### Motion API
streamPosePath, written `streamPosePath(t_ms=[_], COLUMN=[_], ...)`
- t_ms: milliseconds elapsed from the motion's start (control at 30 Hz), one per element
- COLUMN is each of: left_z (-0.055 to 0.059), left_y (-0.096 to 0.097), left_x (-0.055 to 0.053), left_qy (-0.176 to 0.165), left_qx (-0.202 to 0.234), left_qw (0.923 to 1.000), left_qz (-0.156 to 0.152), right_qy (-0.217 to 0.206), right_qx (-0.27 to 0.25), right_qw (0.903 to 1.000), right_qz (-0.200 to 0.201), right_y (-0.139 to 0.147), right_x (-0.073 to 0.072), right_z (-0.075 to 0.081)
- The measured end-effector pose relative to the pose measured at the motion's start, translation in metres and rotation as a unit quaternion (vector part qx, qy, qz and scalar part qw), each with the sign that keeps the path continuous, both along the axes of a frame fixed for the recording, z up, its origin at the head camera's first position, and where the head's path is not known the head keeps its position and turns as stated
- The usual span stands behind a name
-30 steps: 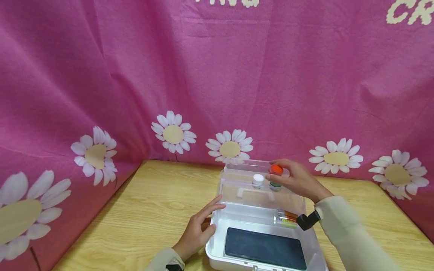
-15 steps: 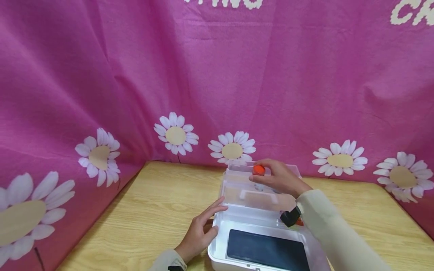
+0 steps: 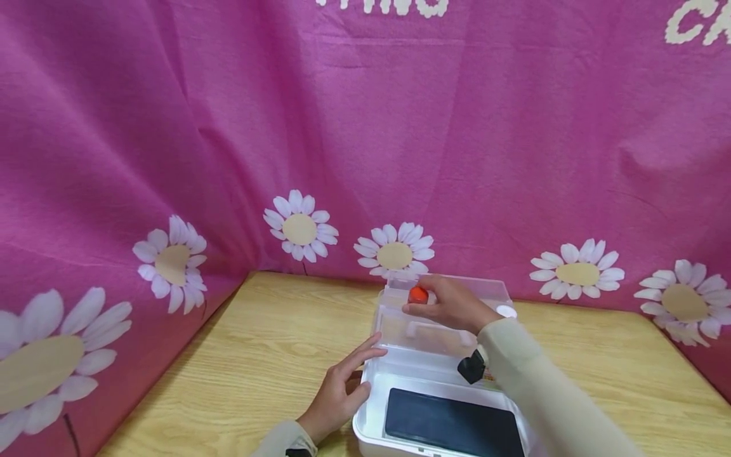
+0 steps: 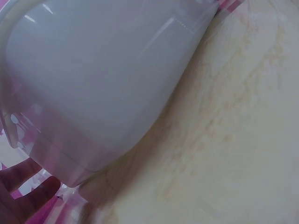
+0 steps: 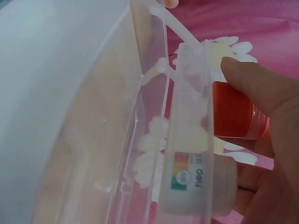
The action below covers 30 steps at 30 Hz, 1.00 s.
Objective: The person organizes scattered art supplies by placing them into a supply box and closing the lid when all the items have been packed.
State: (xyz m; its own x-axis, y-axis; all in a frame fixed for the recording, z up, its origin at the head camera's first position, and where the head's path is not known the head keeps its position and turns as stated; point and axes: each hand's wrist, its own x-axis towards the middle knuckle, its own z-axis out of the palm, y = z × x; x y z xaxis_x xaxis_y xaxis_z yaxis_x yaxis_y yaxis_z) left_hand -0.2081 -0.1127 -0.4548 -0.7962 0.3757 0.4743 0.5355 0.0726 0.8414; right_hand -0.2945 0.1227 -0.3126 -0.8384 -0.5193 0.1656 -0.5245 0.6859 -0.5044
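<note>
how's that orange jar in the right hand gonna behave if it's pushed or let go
The orange jar is probably stiff, as its side shows no visible dent in the right hand's grip. It looks small beside the fingers, so it's likely light to lift. Its rounded shape suggests it could roll if laid on its side.

Pink cloth [image 3: 388,127] climbs high at the back and down the left side, pale letters [image 3: 682,38] sliced off at the view's edges, white daisies [image 3: 299,229] with yellow centres strung low across it, and there below spreads the table [image 3: 257,355], all light, grainy wood.
</note>
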Motion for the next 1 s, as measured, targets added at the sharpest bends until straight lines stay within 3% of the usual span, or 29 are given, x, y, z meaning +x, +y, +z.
streamPosePath(t_ms=[433, 533, 800, 967, 1000], left_z=[-0.002, 0.004, 0.032, 0.032, 0.027], left_y=[0.000, 0.001, 0.000, 0.000, 0.000], left_x=[0.000, 0.003, 0.020, 0.020, 0.017], left_qy=[0.008, 0.005, -0.009, -0.008, -0.002], left_qx=[0.010, 0.010, 0.006, 0.016, 0.016], left_qw=[0.9999, 0.9999, 0.9997, 0.9994, 0.9995], left_qz=[-0.007, -0.006, -0.021, -0.028, -0.027], right_qy=[0.007, 0.000, -0.024, -0.032, -0.033], right_qx=[0.028, 0.038, 0.051, 0.060, 0.061], right_qw=[0.9992, 0.9985, 0.9965, 0.9959, 0.9957], right_qz=[-0.028, -0.040, -0.061, -0.061, -0.061], right_y=[-0.013, -0.015, -0.018, -0.019, -0.019], right_x=[-0.005, -0.006, -0.006, -0.006, -0.006], right_z=[-0.004, -0.004, -0.005, -0.005, -0.005])
